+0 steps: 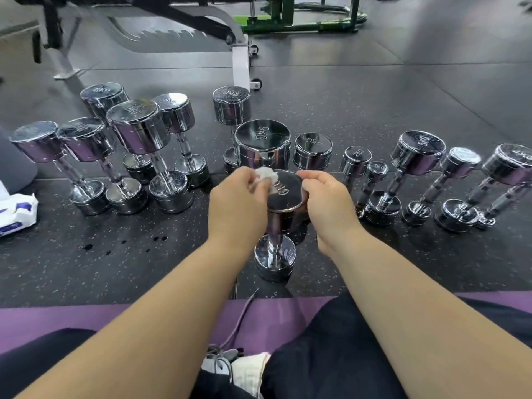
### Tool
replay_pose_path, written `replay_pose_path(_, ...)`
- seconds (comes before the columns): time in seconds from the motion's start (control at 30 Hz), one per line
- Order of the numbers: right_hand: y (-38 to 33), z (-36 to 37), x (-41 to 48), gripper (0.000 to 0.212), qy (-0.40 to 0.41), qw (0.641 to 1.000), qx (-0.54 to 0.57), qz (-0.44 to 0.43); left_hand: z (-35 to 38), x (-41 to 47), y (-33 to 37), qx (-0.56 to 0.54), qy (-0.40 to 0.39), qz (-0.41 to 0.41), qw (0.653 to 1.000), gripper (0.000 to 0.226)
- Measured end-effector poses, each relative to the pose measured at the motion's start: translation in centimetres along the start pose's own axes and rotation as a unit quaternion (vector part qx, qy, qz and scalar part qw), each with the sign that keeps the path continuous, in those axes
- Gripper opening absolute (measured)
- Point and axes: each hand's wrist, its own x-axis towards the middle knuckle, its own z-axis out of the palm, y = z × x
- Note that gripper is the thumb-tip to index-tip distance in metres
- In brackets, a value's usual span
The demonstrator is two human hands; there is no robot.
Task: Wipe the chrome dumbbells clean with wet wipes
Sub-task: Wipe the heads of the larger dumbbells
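Observation:
A chrome 9 kg dumbbell (283, 197) stands on end on the black rubber floor right in front of me. My left hand (240, 201) pinches a crumpled white wet wipe (266, 175) against the left part of its top face. My right hand (328, 204) curls around the right rim of the same top head, steadying it. The lower head and handle (275, 254) show between my wrists.
Several chrome dumbbells stand in rows behind: a group at left (135, 151), another 9 kg one (262, 145) directly behind, smaller ones to the right (414, 174). A wet wipe pack (15, 214) lies at far left. A weight bench (201, 27) stands beyond. A purple mat (273, 312) lies under my legs.

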Motion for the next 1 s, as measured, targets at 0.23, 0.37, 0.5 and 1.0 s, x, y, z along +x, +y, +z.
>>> replay_pose_path(0.23, -0.1, -0.1, 0.2, 0.029, -0.008, 1.0, 0.022, 0.0, -0.2, 0.3, -0.5, 0.125, -0.08, 0.097, 0.984, 0.038)
replay_pose_path(0.37, -0.2, -0.1, 0.5, 0.03, -0.008, 0.999, 0.034, 0.003, -0.1, -1.7, -1.2, 0.121, -0.071, 0.206, 0.968, 0.034)
replay_pose_path(0.5, -0.4, 0.2, 0.6, 0.033, -0.01, 0.999, 0.047, 0.003, 1.0, -0.7, -0.3, 0.136, -0.098, 0.181, 0.969, 0.05)
replay_pose_path(1.0, -1.2, -1.3, 1.1, 0.018, 0.024, 0.99, 0.117, 0.079, 1.0, -0.3, -0.3, 0.153, -0.017, 0.262, 0.953, 0.022)
